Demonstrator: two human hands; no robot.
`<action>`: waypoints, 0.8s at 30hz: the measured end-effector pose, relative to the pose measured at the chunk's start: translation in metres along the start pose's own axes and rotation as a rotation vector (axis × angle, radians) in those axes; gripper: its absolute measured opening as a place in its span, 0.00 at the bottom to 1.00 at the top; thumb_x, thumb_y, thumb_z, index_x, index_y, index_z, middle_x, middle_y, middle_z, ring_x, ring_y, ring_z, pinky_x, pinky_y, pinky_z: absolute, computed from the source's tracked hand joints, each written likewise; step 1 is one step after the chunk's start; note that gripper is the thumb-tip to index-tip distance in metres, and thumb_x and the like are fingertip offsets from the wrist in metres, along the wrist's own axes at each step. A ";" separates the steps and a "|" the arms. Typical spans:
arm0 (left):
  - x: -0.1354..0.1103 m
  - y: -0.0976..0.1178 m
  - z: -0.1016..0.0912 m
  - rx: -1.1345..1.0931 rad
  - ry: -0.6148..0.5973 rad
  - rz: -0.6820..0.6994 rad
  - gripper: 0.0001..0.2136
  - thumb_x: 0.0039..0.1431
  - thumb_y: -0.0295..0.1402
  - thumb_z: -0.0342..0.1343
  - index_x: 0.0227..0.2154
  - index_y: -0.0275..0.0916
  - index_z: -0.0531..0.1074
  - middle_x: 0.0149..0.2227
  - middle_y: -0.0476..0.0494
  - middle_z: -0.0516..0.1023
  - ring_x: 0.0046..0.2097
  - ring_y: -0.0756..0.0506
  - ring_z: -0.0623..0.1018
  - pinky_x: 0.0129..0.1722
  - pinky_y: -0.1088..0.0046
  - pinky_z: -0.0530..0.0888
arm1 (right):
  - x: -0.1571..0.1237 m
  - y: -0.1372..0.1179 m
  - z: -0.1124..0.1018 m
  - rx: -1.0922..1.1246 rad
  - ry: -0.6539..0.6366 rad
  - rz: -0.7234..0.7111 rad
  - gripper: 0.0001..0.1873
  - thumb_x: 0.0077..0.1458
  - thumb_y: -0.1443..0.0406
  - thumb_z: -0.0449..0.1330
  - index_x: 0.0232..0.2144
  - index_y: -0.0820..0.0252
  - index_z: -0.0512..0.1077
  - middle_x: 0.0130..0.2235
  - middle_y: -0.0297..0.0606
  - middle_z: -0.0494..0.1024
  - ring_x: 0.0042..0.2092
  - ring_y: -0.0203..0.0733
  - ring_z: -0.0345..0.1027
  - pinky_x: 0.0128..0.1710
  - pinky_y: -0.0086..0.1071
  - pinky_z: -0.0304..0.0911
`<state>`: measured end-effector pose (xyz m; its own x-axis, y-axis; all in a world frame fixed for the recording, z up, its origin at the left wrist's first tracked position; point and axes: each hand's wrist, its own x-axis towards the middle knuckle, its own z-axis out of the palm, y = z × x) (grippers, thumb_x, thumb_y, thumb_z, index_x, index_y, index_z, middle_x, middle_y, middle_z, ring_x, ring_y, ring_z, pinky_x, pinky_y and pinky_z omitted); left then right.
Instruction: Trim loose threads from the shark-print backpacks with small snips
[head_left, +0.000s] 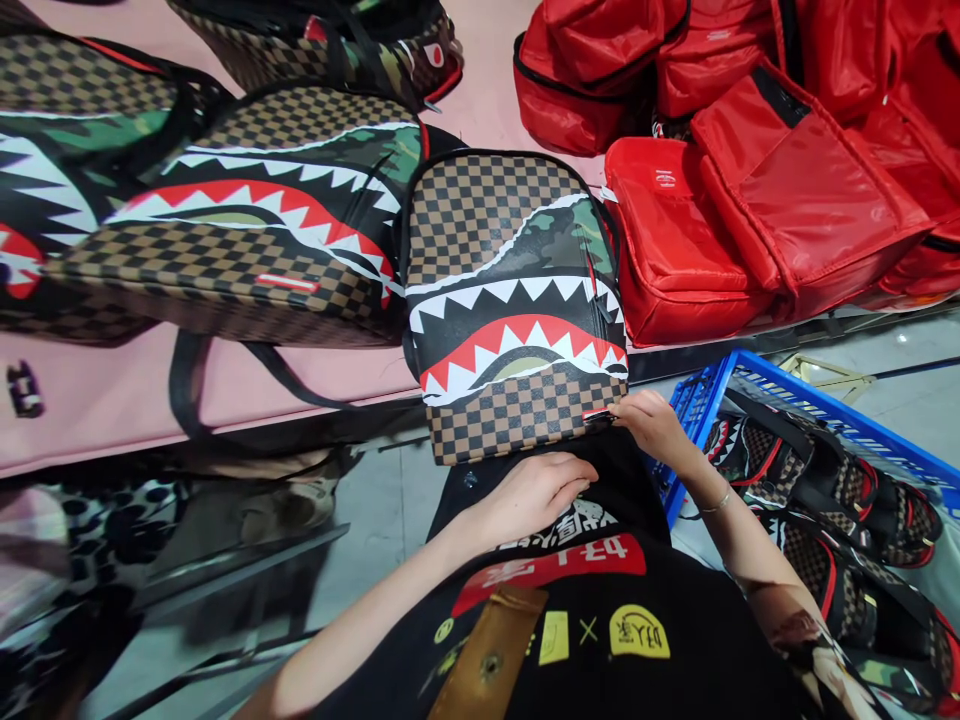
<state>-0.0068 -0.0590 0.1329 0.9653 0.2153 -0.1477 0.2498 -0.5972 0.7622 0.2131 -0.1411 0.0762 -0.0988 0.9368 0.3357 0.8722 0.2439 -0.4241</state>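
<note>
A backpack (517, 300) with brown-and-black checks, a camouflage patch and a printed shark mouth stands in front of me, leaning back on the table edge. At its lower right corner is a small red-and-white tag (598, 414). My right hand (654, 428) is closed in a pinch at the end of that tag; a small dark bit shows by the fingertips, too small to name. Just below the bag's bottom edge, my left hand (536, 495) rests over my black apron (600, 640), fingers loosely stretched out with nothing visible in them.
Similar backpacks (277, 200) lie to the left on the pink table (112, 400), one with straps hanging over the edge. Red bags (810, 190) are piled at the right. Below them, a blue basket (847, 400) holds several checked bags. Metal bars (247, 560) show at lower left.
</note>
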 end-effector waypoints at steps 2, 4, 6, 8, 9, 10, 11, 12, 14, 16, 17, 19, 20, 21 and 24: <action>0.000 0.001 0.000 -0.002 0.004 0.001 0.12 0.62 0.32 0.43 0.40 0.38 0.71 0.40 0.45 0.77 0.42 0.47 0.76 0.43 0.73 0.70 | 0.001 0.000 0.001 -0.018 -0.006 -0.008 0.09 0.60 0.65 0.51 0.39 0.58 0.70 0.37 0.39 0.74 0.38 0.40 0.62 0.36 0.34 0.56; 0.001 0.002 -0.001 -0.007 0.013 0.001 0.12 0.62 0.32 0.43 0.40 0.38 0.71 0.40 0.45 0.77 0.42 0.47 0.76 0.43 0.73 0.70 | 0.001 0.000 0.002 -0.034 -0.004 -0.015 0.09 0.60 0.65 0.51 0.39 0.58 0.70 0.37 0.39 0.74 0.38 0.40 0.62 0.36 0.34 0.55; 0.001 0.003 -0.001 -0.012 0.016 0.001 0.12 0.62 0.32 0.43 0.40 0.38 0.71 0.40 0.46 0.77 0.42 0.47 0.76 0.43 0.73 0.71 | 0.001 0.000 0.002 -0.045 -0.005 -0.019 0.09 0.60 0.65 0.51 0.39 0.58 0.70 0.36 0.38 0.74 0.37 0.40 0.62 0.36 0.34 0.55; 0.001 0.003 -0.001 -0.013 0.015 0.001 0.12 0.62 0.32 0.43 0.40 0.38 0.71 0.40 0.45 0.77 0.42 0.48 0.76 0.43 0.73 0.71 | 0.003 -0.002 0.003 -0.049 -0.003 -0.024 0.09 0.61 0.65 0.50 0.39 0.57 0.71 0.35 0.38 0.74 0.37 0.40 0.62 0.35 0.34 0.55; 0.001 0.003 -0.001 -0.010 0.013 0.000 0.12 0.62 0.32 0.43 0.40 0.38 0.71 0.40 0.45 0.77 0.42 0.48 0.76 0.43 0.73 0.71 | 0.003 -0.002 0.003 -0.047 0.000 -0.026 0.09 0.60 0.65 0.51 0.39 0.57 0.71 0.35 0.37 0.74 0.36 0.40 0.62 0.35 0.34 0.54; 0.001 0.003 -0.001 -0.009 0.013 0.000 0.12 0.62 0.32 0.43 0.40 0.37 0.71 0.40 0.45 0.77 0.42 0.47 0.76 0.43 0.73 0.71 | 0.003 -0.003 0.002 -0.041 0.005 -0.027 0.09 0.60 0.65 0.51 0.39 0.57 0.71 0.35 0.37 0.75 0.36 0.40 0.62 0.35 0.33 0.55; 0.000 0.002 -0.001 -0.007 0.015 -0.002 0.12 0.62 0.32 0.43 0.40 0.37 0.71 0.40 0.45 0.77 0.42 0.47 0.76 0.43 0.73 0.71 | 0.003 -0.003 0.001 -0.033 0.014 -0.024 0.09 0.60 0.65 0.51 0.38 0.57 0.71 0.35 0.37 0.75 0.36 0.40 0.62 0.35 0.33 0.55; 0.000 0.002 -0.001 -0.006 0.016 -0.005 0.12 0.62 0.32 0.43 0.40 0.38 0.71 0.40 0.45 0.77 0.42 0.47 0.76 0.43 0.73 0.71 | 0.003 -0.004 0.000 -0.022 0.021 -0.020 0.09 0.60 0.65 0.51 0.39 0.57 0.71 0.35 0.37 0.75 0.36 0.40 0.62 0.35 0.34 0.55; -0.001 0.001 -0.002 -0.005 0.016 -0.015 0.12 0.62 0.31 0.43 0.40 0.38 0.71 0.41 0.45 0.77 0.42 0.47 0.76 0.43 0.73 0.71 | 0.000 -0.003 -0.002 -0.003 0.031 0.002 0.09 0.60 0.65 0.51 0.39 0.57 0.71 0.35 0.38 0.75 0.36 0.40 0.63 0.35 0.34 0.56; -0.001 0.000 -0.002 -0.004 0.009 -0.023 0.13 0.62 0.32 0.42 0.40 0.38 0.71 0.41 0.46 0.77 0.42 0.47 0.76 0.43 0.73 0.71 | -0.005 -0.001 -0.004 0.036 0.039 0.037 0.09 0.60 0.65 0.51 0.40 0.57 0.70 0.35 0.39 0.75 0.35 0.41 0.63 0.35 0.35 0.58; -0.001 0.000 -0.003 -0.004 0.004 -0.023 0.13 0.62 0.32 0.42 0.41 0.38 0.71 0.41 0.46 0.77 0.42 0.47 0.76 0.43 0.73 0.71 | -0.007 0.000 -0.004 0.074 0.057 0.060 0.09 0.60 0.65 0.51 0.41 0.57 0.70 0.35 0.40 0.75 0.36 0.41 0.64 0.35 0.35 0.59; -0.001 0.000 -0.003 -0.007 -0.001 -0.016 0.13 0.62 0.32 0.42 0.41 0.38 0.71 0.41 0.46 0.77 0.42 0.47 0.75 0.43 0.73 0.71 | -0.013 0.003 -0.003 0.179 0.141 0.142 0.10 0.59 0.65 0.52 0.42 0.57 0.69 0.36 0.40 0.75 0.38 0.41 0.65 0.38 0.36 0.61; 0.000 0.000 -0.003 -0.007 -0.002 -0.012 0.13 0.63 0.32 0.42 0.41 0.39 0.71 0.41 0.46 0.77 0.42 0.48 0.75 0.43 0.73 0.71 | -0.016 0.005 -0.003 0.235 0.192 0.207 0.10 0.58 0.65 0.53 0.43 0.57 0.68 0.36 0.40 0.74 0.39 0.41 0.65 0.39 0.36 0.61; 0.000 -0.001 -0.003 -0.006 -0.001 -0.011 0.13 0.63 0.32 0.42 0.41 0.39 0.71 0.41 0.46 0.77 0.42 0.48 0.75 0.42 0.73 0.71 | -0.018 0.007 -0.003 0.291 0.230 0.283 0.10 0.58 0.64 0.54 0.43 0.57 0.68 0.37 0.40 0.74 0.39 0.41 0.66 0.39 0.35 0.62; 0.000 -0.001 -0.004 -0.002 0.001 -0.015 0.13 0.63 0.32 0.42 0.41 0.39 0.71 0.41 0.46 0.77 0.42 0.48 0.75 0.43 0.73 0.70 | -0.023 0.013 -0.006 0.458 0.212 0.479 0.10 0.57 0.62 0.55 0.40 0.57 0.69 0.38 0.39 0.74 0.39 0.40 0.67 0.39 0.34 0.63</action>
<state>-0.0070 -0.0554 0.1345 0.9615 0.2248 -0.1583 0.2638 -0.5925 0.7612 0.2296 -0.1612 0.0683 0.3826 0.9099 0.1600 0.5018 -0.0593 -0.8629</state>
